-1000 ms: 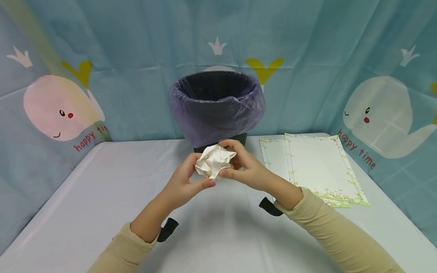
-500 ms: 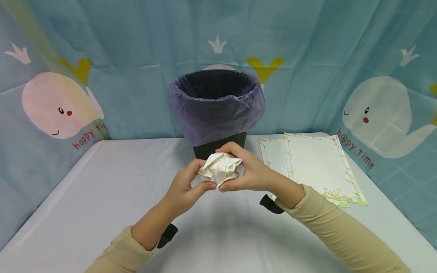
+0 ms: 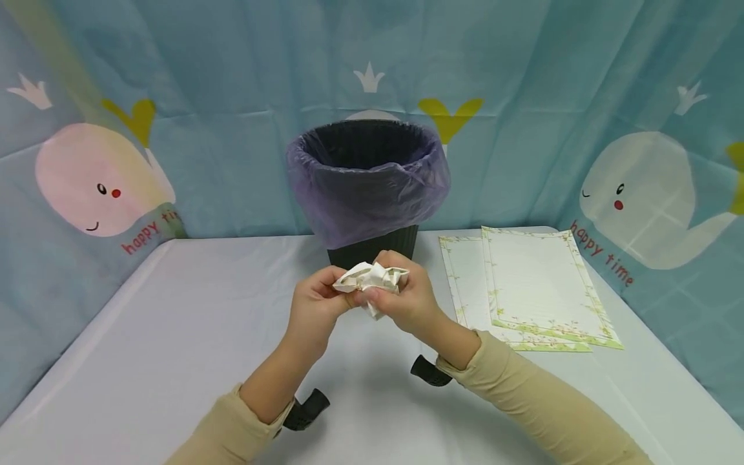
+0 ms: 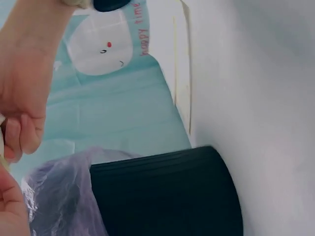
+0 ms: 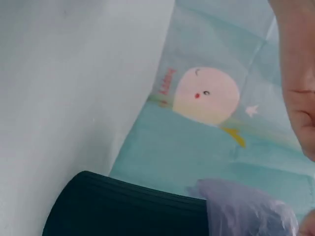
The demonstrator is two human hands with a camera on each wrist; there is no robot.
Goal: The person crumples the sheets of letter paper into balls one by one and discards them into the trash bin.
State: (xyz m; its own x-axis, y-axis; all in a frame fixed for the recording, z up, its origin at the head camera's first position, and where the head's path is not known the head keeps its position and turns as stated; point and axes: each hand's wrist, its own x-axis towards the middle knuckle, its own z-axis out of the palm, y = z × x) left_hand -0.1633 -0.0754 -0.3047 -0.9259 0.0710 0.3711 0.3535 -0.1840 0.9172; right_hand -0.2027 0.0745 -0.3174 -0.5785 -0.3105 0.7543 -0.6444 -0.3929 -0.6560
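Note:
A crumpled piece of white paper is held between both hands in the head view, above the table and in front of the bin. The left hand pinches its left side with thumb and fingers. Curled round its right side is the right hand, its thumb pressed on the front near the left thumb. In the left wrist view only a sliver of the paper shows at the left edge, beside the fingers. The right wrist view shows parts of hands at its right edge; the paper is hidden there.
A black bin lined with a purple bag stands at the back middle of the white table. Two floral-bordered paper sheets overlap on the right. A blue curtain with whale prints hangs behind and at both sides.
The hands have drawn closer together and the paper is squeezed smaller. The right hand has curled further round it. Both forearms have shifted inward; bin and sheets stay in place.

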